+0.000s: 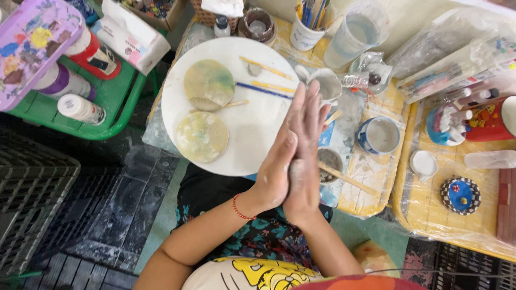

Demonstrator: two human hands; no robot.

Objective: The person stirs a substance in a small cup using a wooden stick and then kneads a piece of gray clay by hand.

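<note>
The left hand point(277, 164) and right hand point(306, 156) are pressed flat together, palm to palm, fingers straight and pointing away from the person; a grey lump of clay point(294, 171) shows in the seam between the palms, squeezed there, though most of it is hidden. Both hands are dusted white. A red string circles the left wrist. The hands hover over the near right edge of a round white board point(252, 129). On the board lie two flat clay discs point(208, 84), one above the other, tinted green and yellow, with a blue brush point(264, 91) and thin sticks beside them. Just right of the hands sit a small grey bowl point(329, 159) with a wooden stick point(349, 180), and a blue-rimmed bowl point(379, 135)
</note>
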